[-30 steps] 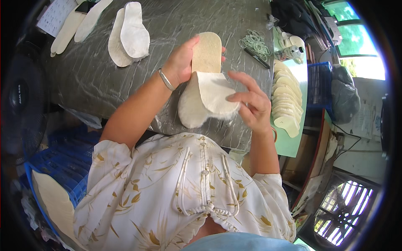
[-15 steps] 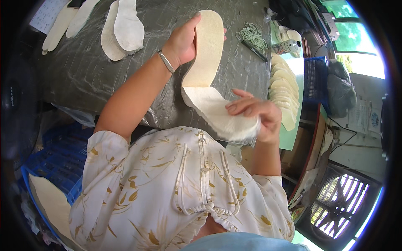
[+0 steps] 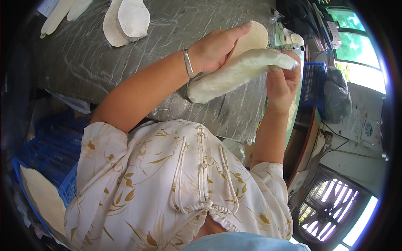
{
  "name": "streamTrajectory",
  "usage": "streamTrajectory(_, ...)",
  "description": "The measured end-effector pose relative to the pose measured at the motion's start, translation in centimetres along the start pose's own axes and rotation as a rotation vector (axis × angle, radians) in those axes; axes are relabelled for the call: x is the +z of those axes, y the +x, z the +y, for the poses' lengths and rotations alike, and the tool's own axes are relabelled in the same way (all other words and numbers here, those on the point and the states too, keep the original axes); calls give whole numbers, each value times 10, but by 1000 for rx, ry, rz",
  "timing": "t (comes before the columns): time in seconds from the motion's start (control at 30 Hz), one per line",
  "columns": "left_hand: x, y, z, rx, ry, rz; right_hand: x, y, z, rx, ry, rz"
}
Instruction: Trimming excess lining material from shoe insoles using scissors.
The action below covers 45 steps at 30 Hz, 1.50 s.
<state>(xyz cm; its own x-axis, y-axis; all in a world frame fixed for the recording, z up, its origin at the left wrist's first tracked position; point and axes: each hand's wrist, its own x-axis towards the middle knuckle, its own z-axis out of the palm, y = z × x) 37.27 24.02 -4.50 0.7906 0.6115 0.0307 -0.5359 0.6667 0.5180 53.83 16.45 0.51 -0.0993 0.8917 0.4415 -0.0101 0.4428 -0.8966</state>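
Right of centre, near the top of the frame, the left hand (image 3: 215, 48) grips a flat, beige, felt-like sole-shaped piece (image 3: 254, 35), thumb on its face, fingers mostly hidden. Just below, a long white furry piece (image 3: 230, 77) slants across, its right end pinched by the right hand (image 3: 284, 81), thumb in the pile. Whether the two pieces are joined, I cannot tell. Too hard a pull at that narrow pinch could stretch the fur or tug out fibres; a slack left thumb could let the beige piece twist. The unheld lower-left end might droop and fold against the grey film-covered table (image 3: 167, 29).
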Motion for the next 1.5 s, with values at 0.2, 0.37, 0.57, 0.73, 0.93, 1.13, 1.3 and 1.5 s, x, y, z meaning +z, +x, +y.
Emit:
streamTrajectory(0.2, 13, -6, -1, -24, 8, 8, -5, -4, -1, -66, 70, -87)
streamTrajectory(0.37, 14, -5, -5, -1, -35, -77, -9, -5, 0, -96, 110, -117)
streamTrajectory(0.57, 23, -5, -4, -4, -31, -104, -14, -8, -7, -132, 40, -79)
streamTrajectory(0.73, 28, -15, 2, 12, 130, -90, -11, -8, -12, -166, 38, -95)
streamTrajectory(0.93, 48, -32, 13, 85, 525, -61, -9, -7, -23, -163, 54, -66)
streamTrajectory(1.13, 43, -27, 14, 164, 703, -86, -9, -7, -28, -129, 67, -31)
streamTrajectory(1.3, 45, -28, 12, 157, 745, -121, -10, -9, -29, -111, 41, 108)
streamTrajectory(1.5, 51, -31, 17, 201, 720, -191, 1, -7, -35, -71, -57, 191)
